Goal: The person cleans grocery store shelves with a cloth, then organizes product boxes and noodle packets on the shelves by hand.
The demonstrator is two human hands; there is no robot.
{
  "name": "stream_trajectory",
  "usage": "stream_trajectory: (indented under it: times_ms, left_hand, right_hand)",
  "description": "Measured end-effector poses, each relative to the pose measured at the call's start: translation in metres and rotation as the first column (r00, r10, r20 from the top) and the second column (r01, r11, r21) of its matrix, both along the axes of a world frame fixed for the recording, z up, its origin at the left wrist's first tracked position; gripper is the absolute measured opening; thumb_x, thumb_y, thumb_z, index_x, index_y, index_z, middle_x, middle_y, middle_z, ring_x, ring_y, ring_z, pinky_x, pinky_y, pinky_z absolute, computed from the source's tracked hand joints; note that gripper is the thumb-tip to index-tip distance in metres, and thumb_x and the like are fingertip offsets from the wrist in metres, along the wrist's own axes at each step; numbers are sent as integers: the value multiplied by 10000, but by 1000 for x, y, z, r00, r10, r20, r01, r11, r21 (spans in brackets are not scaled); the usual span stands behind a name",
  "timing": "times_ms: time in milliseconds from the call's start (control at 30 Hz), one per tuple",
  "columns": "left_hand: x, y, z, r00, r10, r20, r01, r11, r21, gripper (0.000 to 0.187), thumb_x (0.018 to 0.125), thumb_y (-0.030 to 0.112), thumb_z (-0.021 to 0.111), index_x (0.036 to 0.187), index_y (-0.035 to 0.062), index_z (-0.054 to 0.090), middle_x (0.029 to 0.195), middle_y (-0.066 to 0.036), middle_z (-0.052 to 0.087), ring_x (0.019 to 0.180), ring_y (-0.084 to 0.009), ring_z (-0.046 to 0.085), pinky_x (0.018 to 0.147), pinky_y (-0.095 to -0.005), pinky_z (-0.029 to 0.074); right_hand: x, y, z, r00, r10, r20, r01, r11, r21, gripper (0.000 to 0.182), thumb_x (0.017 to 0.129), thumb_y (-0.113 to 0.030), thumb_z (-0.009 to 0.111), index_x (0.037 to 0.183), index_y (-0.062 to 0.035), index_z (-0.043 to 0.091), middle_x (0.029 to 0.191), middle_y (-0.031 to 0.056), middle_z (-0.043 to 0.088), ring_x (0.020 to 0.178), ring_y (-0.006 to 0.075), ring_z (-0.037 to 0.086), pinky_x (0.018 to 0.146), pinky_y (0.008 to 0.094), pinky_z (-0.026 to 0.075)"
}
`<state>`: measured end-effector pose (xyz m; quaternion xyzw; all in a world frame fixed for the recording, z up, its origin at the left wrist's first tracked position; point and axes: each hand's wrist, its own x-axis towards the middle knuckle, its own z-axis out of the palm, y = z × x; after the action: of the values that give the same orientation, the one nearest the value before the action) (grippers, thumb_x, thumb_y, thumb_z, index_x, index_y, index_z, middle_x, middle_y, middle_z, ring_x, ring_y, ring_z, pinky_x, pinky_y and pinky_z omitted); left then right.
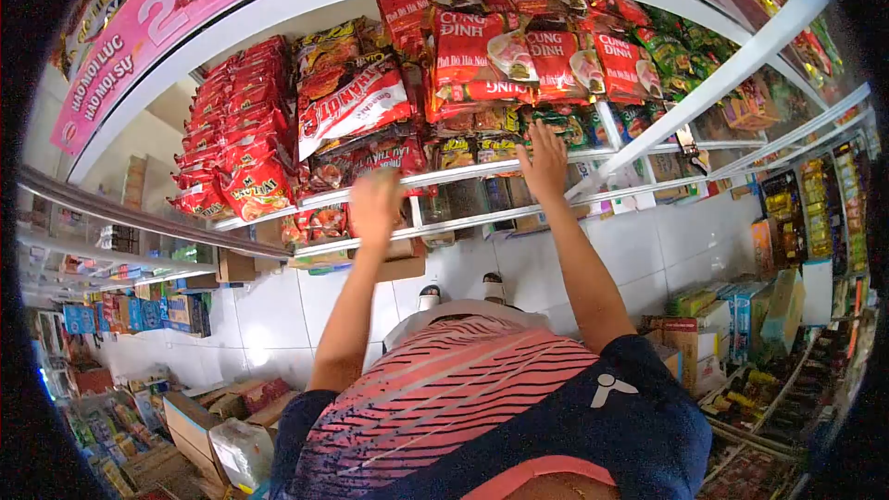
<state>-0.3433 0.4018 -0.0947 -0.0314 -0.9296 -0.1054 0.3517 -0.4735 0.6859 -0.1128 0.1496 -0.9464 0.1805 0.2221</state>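
Observation:
My left hand [375, 199], smeared by motion, is at the shelf's front edge, just below the dark red noodle packets [384, 157]. Above it lies a stack of red, white and black noodle packets [354, 106]. My right hand [544, 165] is open, fingers apart, over the white front rail [482, 169]. Yellow packets [457, 154] lie to its left, and small green packets [569, 127] are right behind its fingertips. Red "Cung Đình" noodle packets [463, 48] are piled higher up, beyond both hands.
Red noodle packets [243, 120] stand in a row at the shelf's left. A slanting white frame bar [713, 83] crosses on the right. Cardboard boxes [194, 435] sit on the white tiled floor [278, 315] at lower left, and more goods [741, 315] are at right.

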Motion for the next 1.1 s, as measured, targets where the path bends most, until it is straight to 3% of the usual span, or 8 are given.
stream_trajectory:
  times_ms: [133, 200, 333, 400, 500, 633, 833, 1100]
  left_hand:
    - [43, -63, -11, 872, 484, -69, -398, 784, 476, 190, 814, 208, 553, 943, 69, 537, 933, -119, 552, 780, -269, 505, 701, -408, 399]
    - [41, -62, -25, 857, 515, -22, 74, -81, 994, 253, 853, 336, 485, 831, 88, 530, 796, -59, 556, 656, -219, 512, 575, -390, 423]
    - [0, -29, -34, 943, 330, 30, 265, -805, 531, 307, 829, 374, 451, 630, 140, 436, 549, 15, 414, 541, -120, 428, 503, -275, 390]
    - [-36, -10, -72, 872, 100, -479, 170, -980, 105, 240, 774, 282, 479, 582, 162, 398, 533, 24, 356, 475, -116, 342, 436, -246, 341]
    - [-69, 73, -80, 716, -129, -686, 127, -943, 309, 262, 776, 381, 448, 610, 179, 436, 580, 21, 400, 520, -160, 408, 526, -348, 417]
    - [-65, 61, -70, 983, 48, -178, 91, -966, 242, 246, 776, 394, 437, 681, 179, 506, 670, 9, 506, 616, -191, 476, 608, -398, 443]
    - [-24, -106, -102, 803, 123, -583, 394, -844, 365, 292, 770, 350, 415, 919, 142, 556, 928, -67, 577, 850, -250, 542, 743, -441, 464]
    - [-92, 66, -167, 603, 216, -768, -10, -960, -279, 304, 781, 424, 413, 792, 160, 563, 788, 16, 574, 716, -190, 537, 687, -427, 469]
  right_hand:
    - [-1, 0, 2, 999, 6, -34, -5, 1000, 30, 495, 812, -328, 512, 1213, -45, 439, 1305, 113, 386, 1215, 286, 335, 1005, 419, 220]
    - [0, -1, 2, 1000, 9, -24, -9, 1000, 20, 497, 810, -326, 516, 1212, -44, 440, 1304, 114, 387, 1215, 286, 334, 1004, 418, 222]
    - [0, 1, 1, 998, 3, -57, -1, 1000, 31, 487, 807, -324, 520, 1196, -38, 457, 1295, 113, 398, 1202, 287, 352, 994, 419, 237]
    - [-2, -1, 1, 996, -5, -91, 9, 999, 40, 471, 809, -324, 516, 1178, -35, 472, 1278, 115, 417, 1181, 295, 375, 981, 422, 250]
    - [-4, 0, -3, 988, 18, -152, -12, 999, 36, 476, 806, -325, 517, 1177, -32, 470, 1266, 124, 425, 1175, 302, 378, 976, 425, 254]
    - [-2, 1, 2, 993, 4, -120, 1, 999, 42, 485, 801, -324, 523, 1179, -26, 464, 1259, 135, 428, 1170, 303, 381, 974, 429, 257]
    - [0, 2, 6, 999, 20, -50, -19, 1000, 14, 500, 803, -319, 518, 1189, -9, 450, 1273, 149, 413, 1179, 292, 375, 985, 412, 254]
    - [1, 2, 7, 998, 7, -63, -4, 999, 47, 498, 814, -343, 487, 1193, -21, 456, 1281, 134, 408, 1184, 277, 374, 996, 405, 245]
